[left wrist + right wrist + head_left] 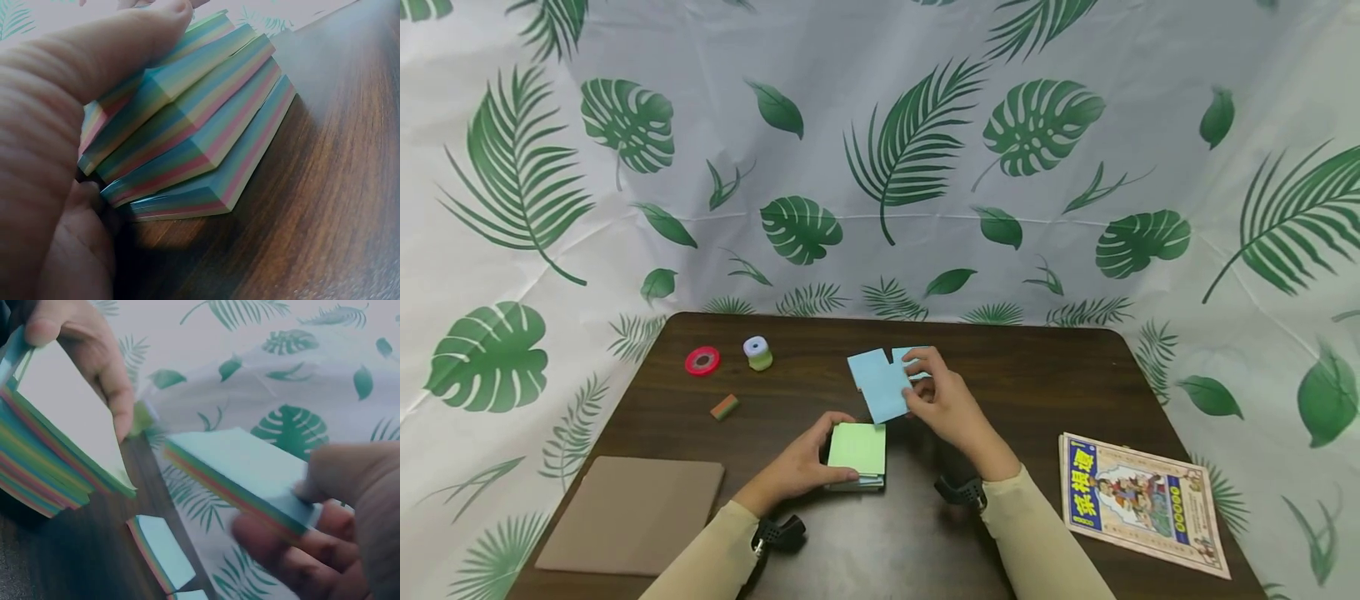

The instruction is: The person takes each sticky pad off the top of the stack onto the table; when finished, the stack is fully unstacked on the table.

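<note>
A stack of sticky note pads point(859, 447) with a light green top sheet stands near the middle of the table. My left hand point(808, 462) grips it by its left side, thumb along the near edge. In the left wrist view the striped pads point(206, 125) are piled unevenly. My right hand point(951, 408) pinches a blue-topped sticky note pad point(237, 459) between thumb and fingers, raised above the table beyond the stack. Behind that pad, more blue-topped pads point(867, 364) lie on the table, partly hidden by it and the right hand.
At the back left are a red ring-shaped roll point(702, 361), a small white and green container point(757, 352) and an orange and green block point(725, 407). A brown board point(632, 515) lies front left. A printed booklet point(1142, 500) lies at the right edge.
</note>
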Available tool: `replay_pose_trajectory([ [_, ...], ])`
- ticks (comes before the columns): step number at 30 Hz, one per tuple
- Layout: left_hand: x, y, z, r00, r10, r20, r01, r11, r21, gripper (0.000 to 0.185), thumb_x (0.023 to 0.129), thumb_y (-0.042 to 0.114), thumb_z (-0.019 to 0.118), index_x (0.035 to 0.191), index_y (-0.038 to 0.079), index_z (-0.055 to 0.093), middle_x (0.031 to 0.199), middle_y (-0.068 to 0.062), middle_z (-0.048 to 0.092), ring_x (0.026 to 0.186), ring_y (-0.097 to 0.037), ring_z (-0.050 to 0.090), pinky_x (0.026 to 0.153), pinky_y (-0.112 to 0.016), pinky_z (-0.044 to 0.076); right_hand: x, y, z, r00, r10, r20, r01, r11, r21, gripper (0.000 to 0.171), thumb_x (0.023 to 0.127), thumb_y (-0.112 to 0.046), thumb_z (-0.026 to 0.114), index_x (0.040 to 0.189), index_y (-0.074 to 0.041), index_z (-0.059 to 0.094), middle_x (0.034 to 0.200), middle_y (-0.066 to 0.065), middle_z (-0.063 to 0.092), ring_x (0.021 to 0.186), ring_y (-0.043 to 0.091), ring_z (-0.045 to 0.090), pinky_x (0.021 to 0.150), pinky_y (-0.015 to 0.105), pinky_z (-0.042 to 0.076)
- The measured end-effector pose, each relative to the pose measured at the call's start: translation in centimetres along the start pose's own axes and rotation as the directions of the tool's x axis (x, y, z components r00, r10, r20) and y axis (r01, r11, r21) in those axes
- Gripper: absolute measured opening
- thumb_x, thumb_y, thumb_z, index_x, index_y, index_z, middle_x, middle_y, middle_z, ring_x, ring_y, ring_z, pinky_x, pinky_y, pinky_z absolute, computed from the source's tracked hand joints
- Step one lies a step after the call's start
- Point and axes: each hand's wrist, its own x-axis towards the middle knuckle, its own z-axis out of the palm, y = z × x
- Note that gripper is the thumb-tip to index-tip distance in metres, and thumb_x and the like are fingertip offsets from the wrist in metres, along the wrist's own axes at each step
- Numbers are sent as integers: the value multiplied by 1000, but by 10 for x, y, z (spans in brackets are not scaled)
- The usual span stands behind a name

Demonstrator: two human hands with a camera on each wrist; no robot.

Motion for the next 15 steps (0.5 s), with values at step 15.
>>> replay_pose_trajectory([
  [15,-1,1,0,1000,-5,-2,6,1000,31,76,91,27,92,151,18,46,122,-8,67,104,-15,63,92,-29,52,1,54,-7,809,287,-512,-116,933,340,28,107,-4,62,131,-9,74,111,11,61,71,15,48,64,22,46],
])
